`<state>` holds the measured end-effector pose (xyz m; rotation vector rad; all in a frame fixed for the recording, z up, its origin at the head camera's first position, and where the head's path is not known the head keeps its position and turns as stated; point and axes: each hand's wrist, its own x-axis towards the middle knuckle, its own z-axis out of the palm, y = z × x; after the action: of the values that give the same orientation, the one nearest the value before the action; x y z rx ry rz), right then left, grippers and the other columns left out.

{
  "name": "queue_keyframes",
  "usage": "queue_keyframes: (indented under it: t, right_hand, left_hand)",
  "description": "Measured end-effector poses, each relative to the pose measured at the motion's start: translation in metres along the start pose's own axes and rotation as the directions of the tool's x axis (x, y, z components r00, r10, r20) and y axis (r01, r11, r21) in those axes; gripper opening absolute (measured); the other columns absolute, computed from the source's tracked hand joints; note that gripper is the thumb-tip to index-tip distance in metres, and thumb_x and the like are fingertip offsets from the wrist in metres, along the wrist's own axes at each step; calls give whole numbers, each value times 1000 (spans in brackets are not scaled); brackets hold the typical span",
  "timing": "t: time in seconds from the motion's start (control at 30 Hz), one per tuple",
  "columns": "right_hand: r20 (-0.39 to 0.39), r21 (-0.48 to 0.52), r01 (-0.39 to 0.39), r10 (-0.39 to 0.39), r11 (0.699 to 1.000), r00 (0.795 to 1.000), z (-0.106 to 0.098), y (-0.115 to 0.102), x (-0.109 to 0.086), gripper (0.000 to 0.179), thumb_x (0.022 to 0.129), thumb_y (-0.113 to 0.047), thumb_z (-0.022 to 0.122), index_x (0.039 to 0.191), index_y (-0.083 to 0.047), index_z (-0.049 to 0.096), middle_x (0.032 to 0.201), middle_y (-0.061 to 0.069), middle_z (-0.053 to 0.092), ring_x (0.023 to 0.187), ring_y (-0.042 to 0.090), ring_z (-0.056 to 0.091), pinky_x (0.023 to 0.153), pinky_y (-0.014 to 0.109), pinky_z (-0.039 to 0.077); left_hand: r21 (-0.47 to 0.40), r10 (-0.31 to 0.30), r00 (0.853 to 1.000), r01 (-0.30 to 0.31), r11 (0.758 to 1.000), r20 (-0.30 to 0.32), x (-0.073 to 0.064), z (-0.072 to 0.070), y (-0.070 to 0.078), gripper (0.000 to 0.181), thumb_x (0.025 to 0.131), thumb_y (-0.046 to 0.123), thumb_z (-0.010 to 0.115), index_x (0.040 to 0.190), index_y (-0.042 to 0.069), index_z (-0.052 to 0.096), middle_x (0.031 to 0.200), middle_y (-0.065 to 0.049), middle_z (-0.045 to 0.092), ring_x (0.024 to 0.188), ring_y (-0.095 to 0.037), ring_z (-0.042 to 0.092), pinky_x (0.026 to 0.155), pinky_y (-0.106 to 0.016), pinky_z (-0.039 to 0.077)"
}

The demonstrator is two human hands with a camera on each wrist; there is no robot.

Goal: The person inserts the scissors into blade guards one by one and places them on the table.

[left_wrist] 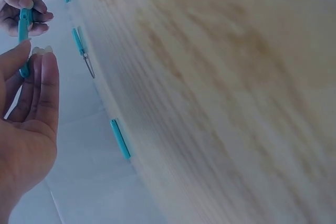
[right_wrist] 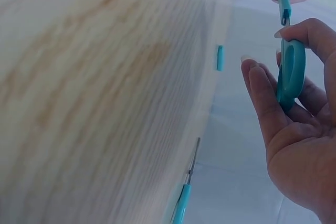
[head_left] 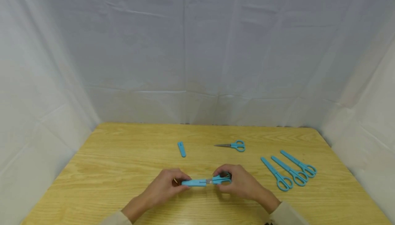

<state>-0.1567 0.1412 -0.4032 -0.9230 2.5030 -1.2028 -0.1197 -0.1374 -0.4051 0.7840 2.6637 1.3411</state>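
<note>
Between my hands is a pair of blue-handled scissors (head_left: 221, 179), its blades partly inside a blue sheath (head_left: 195, 183). A short length of metal blade shows between sheath and handles. My left hand (head_left: 166, 186) pinches the closed end of the sheath between thumb and fingers. The right hand (head_left: 240, 183) grips the scissors by the finger loops, seen closely in the right wrist view, where the handle (right_wrist: 292, 72) lies between thumb and fingers. Both hands are held just over the near middle of the table, and the left wrist view shows the sheath (left_wrist: 24, 69) in the left fingertips.
On the wooden table (head_left: 123, 156), a loose blue sheath (head_left: 182, 149) lies behind the hands. Unsheathed scissors (head_left: 234, 145) lie to its right, blades pointing left. Three sheathed scissors (head_left: 293, 170) lie side by side at right. White cloth (head_left: 197, 63) hangs around the back and sides.
</note>
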Motion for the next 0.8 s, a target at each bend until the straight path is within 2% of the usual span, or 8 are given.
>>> queue_keyframes:
  t: [0.53, 0.8]
  right_hand:
    - [-28, 18, 10, -10, 1000, 1000, 4, -2, -4, 22, 82, -14, 75, 102, -19, 67, 100, -9, 63, 87, 9, 58, 76, 28, 51]
    - [-36, 11, 11, -11, 1000, 999, 7, 0, -4, 21, 82, -16, 75, 100, -20, 68, 99, -10, 63, 88, 9, 58, 77, 27, 50]
  left_hand:
    - [-8, -34, 999, 34, 999, -14, -2, 1, 4, 13, 86, 20, 72, 96, 11, 74, 80, 13, 66, 69, -3, 60, 61, -23, 53]
    - [2, -47, 998, 47, 999, -52, -2, 1, 5, 14, 85, 22, 74, 94, 11, 75, 80, 11, 67, 68, -3, 60, 61, -22, 52]
